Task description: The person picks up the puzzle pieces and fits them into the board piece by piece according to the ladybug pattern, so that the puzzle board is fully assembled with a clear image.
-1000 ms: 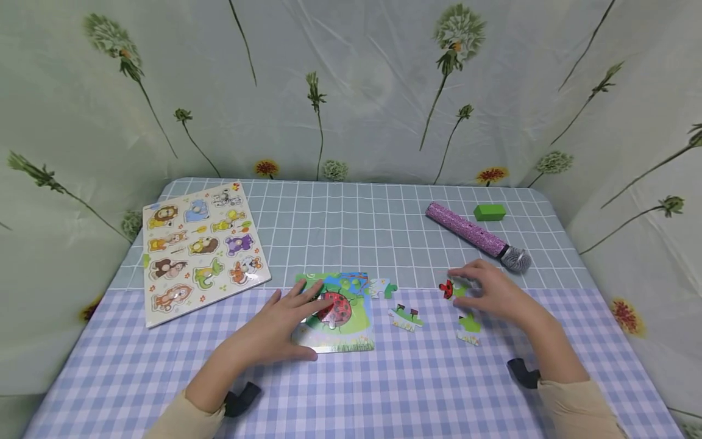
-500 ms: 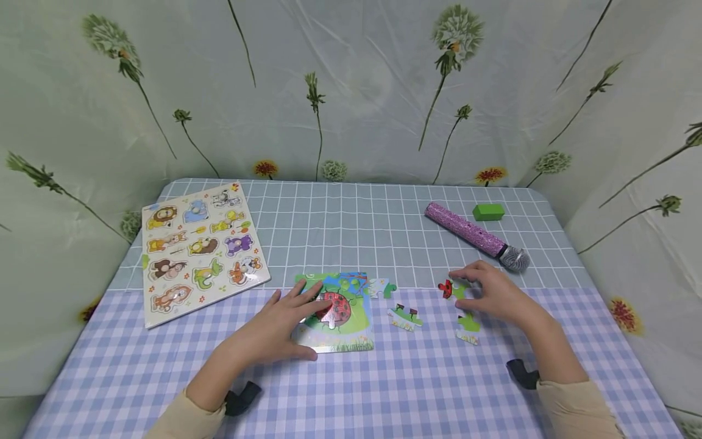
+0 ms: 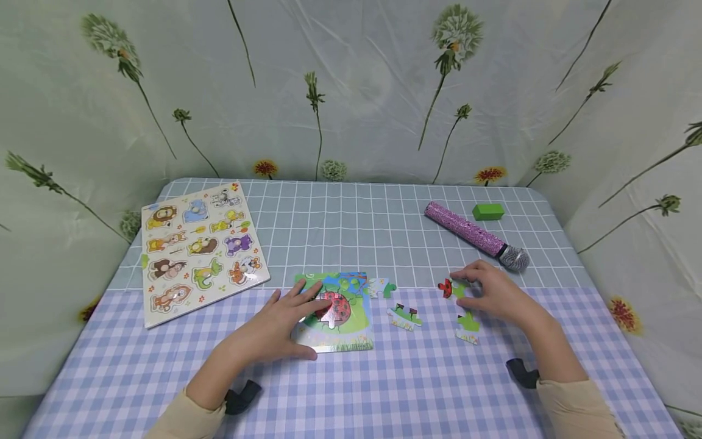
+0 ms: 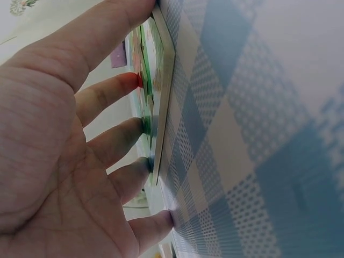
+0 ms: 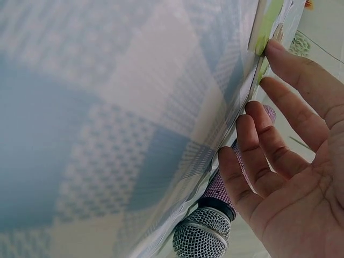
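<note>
In the head view, my left hand [image 3: 287, 326] rests with spread fingers on a square ladybug jigsaw puzzle [image 3: 351, 332]. The left wrist view shows several fingertips touching the puzzle [image 4: 161, 86], with the little finger on the cloth beside it. My right hand [image 3: 496, 292] lies at a red and green puzzle piece [image 3: 446, 289], its thumb and index finger apart at the piece's edges. Nearer to me lies a green and white piece [image 3: 468, 329], close to the thumb. Fingertips of the right hand [image 5: 301, 156] touch down by the pieces in the right wrist view.
A loose piece with brown signs [image 3: 404, 318] and a pale blue and green piece [image 3: 382, 288] lie right of the puzzle. An animal puzzle board [image 3: 205, 253] is at the left. A pink glitter microphone [image 3: 466, 229] and a green block [image 3: 488, 211] lie at back right.
</note>
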Action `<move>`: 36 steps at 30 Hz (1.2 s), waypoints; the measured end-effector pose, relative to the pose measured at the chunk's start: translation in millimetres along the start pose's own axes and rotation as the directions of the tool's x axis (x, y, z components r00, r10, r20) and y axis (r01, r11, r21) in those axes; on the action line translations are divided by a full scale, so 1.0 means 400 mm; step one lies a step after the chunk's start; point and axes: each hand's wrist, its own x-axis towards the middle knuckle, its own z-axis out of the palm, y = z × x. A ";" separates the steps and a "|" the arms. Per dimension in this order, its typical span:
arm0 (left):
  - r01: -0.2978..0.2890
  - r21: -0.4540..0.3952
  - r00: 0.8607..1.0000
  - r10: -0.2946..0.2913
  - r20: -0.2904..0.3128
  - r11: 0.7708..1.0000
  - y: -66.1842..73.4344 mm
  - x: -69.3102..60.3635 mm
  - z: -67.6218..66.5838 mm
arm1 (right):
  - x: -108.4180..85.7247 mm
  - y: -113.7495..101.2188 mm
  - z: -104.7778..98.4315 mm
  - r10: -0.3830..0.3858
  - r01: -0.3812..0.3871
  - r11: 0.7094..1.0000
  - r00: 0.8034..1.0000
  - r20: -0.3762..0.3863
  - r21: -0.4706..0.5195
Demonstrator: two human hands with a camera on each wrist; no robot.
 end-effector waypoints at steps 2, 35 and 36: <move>0.001 -0.004 1.000 -0.001 0.000 1.000 0.000 0.000 0.000 | 0.001 0.001 0.000 0.000 0.000 1.000 1.000 0.004 -0.004; -0.007 -0.025 1.000 0.007 0.008 1.000 -0.003 0.000 -0.001 | 0.002 0.001 -0.013 0.012 -0.010 1.000 0.998 0.060 -0.023; -0.007 -0.026 1.000 0.007 0.009 1.000 -0.004 0.000 -0.001 | 0.002 0.001 -0.013 0.013 -0.012 1.000 0.998 0.064 -0.023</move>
